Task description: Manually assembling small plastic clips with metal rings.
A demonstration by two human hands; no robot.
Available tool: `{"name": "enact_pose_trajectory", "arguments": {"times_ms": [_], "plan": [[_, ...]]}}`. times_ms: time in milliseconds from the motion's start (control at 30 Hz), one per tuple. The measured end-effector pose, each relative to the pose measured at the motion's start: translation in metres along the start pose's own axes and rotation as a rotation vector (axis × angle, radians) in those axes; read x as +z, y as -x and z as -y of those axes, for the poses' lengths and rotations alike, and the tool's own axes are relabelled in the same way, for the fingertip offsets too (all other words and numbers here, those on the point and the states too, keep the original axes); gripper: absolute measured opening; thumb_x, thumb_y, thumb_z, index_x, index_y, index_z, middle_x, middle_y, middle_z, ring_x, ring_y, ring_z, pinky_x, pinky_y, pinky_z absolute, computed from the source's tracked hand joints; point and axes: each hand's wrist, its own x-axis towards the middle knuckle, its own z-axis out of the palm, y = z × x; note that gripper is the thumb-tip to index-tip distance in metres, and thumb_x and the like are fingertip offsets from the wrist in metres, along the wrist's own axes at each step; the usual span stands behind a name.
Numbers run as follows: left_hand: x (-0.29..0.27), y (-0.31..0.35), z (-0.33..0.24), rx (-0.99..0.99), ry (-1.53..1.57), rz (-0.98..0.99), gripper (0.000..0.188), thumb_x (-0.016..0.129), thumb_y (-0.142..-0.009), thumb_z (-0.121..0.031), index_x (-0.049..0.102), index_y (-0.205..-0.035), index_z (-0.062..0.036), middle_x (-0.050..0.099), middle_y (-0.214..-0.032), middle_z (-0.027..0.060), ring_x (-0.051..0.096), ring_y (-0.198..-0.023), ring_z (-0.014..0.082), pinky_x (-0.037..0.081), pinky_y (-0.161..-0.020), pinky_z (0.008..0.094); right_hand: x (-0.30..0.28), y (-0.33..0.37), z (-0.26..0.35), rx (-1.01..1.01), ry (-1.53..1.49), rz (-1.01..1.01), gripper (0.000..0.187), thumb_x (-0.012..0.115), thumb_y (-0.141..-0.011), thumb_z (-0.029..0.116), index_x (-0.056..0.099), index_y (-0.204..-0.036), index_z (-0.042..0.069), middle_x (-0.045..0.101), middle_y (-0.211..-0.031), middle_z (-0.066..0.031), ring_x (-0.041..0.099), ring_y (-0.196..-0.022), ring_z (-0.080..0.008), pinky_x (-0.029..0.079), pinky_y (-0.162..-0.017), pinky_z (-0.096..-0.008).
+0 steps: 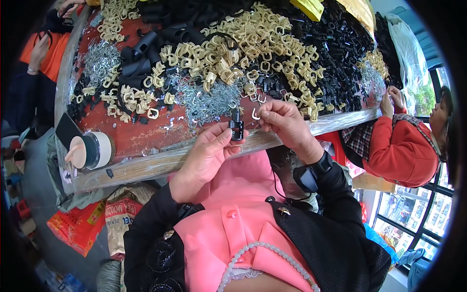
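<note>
Above the table's near edge, my left hand (pixel 206 153) is closed around a small black plastic fitting (pixel 237 129), held upright with its narrow neck at the top. Just right of it, my right hand (pixel 287 124) pinches a small shiny U-shaped clip (pixel 255 115) between thumb and fingertips. The clip is apart from the fitting. Beyond my hands lies a heap of small metal pieces (pixel 206 100), with cream plastic rings (pixel 228 58) piled behind it. More black plastic parts (pixel 335 63) fill the right side.
The red table (pixel 131 136) has a wooden edge (pixel 131 173) wrapped in clear film. A lidded jar (pixel 99 150) and a dark flat device (pixel 69 129) sit at the left corner. A person in red sleeves (pixel 404 153) works at the right; another person's hand (pixel 40 51) shows far left.
</note>
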Motion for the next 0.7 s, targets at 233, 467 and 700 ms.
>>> {"name": "enact_pose_trajectory", "arguments": {"times_ms": [233, 467, 700], "plan": [[-0.003, 0.000, 0.001, -0.009, 0.030, 0.033, 0.025, 0.050, -0.084, -0.018, 0.049, -0.103, -0.0036, 0.057, -0.097, 0.0106, 0.056, -0.084, 0.0165, 0.046, -0.072, 0.0265, 0.014, 0.007, -0.002, -0.079, 0.108, 0.091, 0.013, 0.055, -0.081, 0.015, 0.055, -0.082, 0.002, 0.053, -0.070, 0.0013, 0.046, -0.058, -0.0035, 0.037, -0.053, -0.0155], [0.001, 0.000, -0.002, -0.015, 0.069, 0.031, 0.025, 0.050, -0.084, -0.017, 0.049, -0.104, -0.0022, 0.059, -0.091, 0.0069, 0.057, -0.082, 0.0156, 0.045, -0.073, 0.0263, 0.028, 0.012, -0.002, -0.173, 0.108, 0.115, 0.014, 0.055, -0.081, 0.014, 0.054, -0.080, 0.000, 0.053, -0.073, 0.0013, 0.047, -0.063, -0.0038, 0.038, -0.057, -0.0167], [-0.002, 0.001, 0.000, -0.019, 0.067, 0.029, 0.025, 0.050, -0.084, -0.016, 0.049, -0.104, -0.0013, 0.058, -0.093, 0.0074, 0.057, -0.084, 0.0165, 0.046, -0.073, 0.0264, 0.028, 0.010, -0.010, -0.400, 0.471, 0.085, 0.009, 0.055, -0.080, 0.008, 0.053, -0.079, 0.000, 0.053, -0.074, -0.0020, 0.049, -0.064, -0.0066, 0.041, -0.057, -0.0205]]}}
